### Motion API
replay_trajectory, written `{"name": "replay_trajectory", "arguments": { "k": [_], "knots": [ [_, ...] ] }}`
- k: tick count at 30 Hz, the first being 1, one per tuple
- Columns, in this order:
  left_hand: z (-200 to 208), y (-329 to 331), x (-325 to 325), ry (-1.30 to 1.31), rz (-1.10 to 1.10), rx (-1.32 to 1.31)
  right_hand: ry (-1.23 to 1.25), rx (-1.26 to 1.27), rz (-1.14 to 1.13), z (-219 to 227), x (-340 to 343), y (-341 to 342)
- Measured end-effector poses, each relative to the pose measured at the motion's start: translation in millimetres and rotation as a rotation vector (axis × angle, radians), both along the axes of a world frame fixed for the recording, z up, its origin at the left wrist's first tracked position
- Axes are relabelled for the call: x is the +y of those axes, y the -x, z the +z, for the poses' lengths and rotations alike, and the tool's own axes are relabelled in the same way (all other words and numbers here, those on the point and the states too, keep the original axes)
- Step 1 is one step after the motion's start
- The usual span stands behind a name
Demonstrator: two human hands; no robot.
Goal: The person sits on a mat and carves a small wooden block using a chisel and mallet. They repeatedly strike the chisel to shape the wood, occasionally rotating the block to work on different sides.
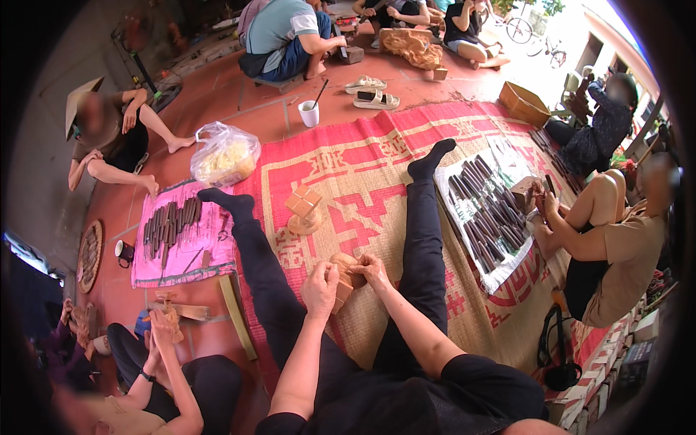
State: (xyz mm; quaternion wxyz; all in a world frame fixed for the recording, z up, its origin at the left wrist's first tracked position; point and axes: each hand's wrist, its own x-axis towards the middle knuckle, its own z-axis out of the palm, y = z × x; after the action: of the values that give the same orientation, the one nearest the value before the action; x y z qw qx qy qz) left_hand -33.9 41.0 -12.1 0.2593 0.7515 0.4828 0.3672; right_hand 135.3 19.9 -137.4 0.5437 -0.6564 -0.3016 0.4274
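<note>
Between my legs I hold a light-brown wooden carving, with a rounded top and a squared block at its lower end. My left hand is closed against its left side. My right hand pinches at its upper right edge; whether a small thing is also between those fingers, I cannot tell. The fingers cover part of the carving. Beyond my hands, a similar wooden piece with a squared block and a rounded end stands on the patterned red and straw mat.
Rows of carving tools lie on a pink cloth at left and a white cloth at right. Near my left foot is a plastic bag. A white cup and sandals stand farther off. Several people sit around, some working wood.
</note>
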Motion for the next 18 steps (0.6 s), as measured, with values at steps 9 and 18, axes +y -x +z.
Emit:
{"name": "replay_trajectory", "arguments": {
  "k": [9, 18],
  "knots": [
    [-5, 1, 6, 0.035, 0.016, 0.010, -0.067, 0.049, -0.019, 14, -2, 4],
    [4, 1, 2, 0.080, -0.033, 0.044, 0.043, 0.268, -0.054, 14, 1, -1]
  ]
}}
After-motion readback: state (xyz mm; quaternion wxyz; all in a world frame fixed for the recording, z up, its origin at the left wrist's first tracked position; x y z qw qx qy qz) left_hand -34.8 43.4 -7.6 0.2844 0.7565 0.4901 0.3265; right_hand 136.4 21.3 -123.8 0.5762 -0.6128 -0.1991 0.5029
